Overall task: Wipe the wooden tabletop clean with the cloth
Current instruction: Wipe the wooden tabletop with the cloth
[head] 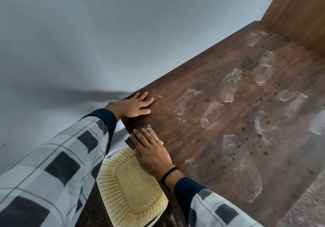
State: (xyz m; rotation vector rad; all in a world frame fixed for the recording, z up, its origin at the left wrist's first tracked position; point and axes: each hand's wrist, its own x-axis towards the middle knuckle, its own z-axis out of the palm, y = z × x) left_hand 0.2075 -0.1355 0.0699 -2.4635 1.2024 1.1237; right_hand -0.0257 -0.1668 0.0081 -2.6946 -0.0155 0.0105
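Observation:
The dark wooden tabletop (202,93) runs from the lower middle to the upper right, marked with whitish dusty smears and several small dark spots. My left hand (134,106) lies flat on the table's near left corner, fingers straight. My right hand (151,152) presses a small patterned cloth (148,130) onto the wood near the table's left edge, fingers extended over it. The cloth shows beyond my fingertips and beside my thumb.
A cream perforated plastic chair (130,188) stands below the table's left edge, under my right wrist. A grey-blue wall (88,33) runs along the table's far side. A brown wooden panel (297,12) rises at the upper right. Speckled floor (307,209) shows lower right.

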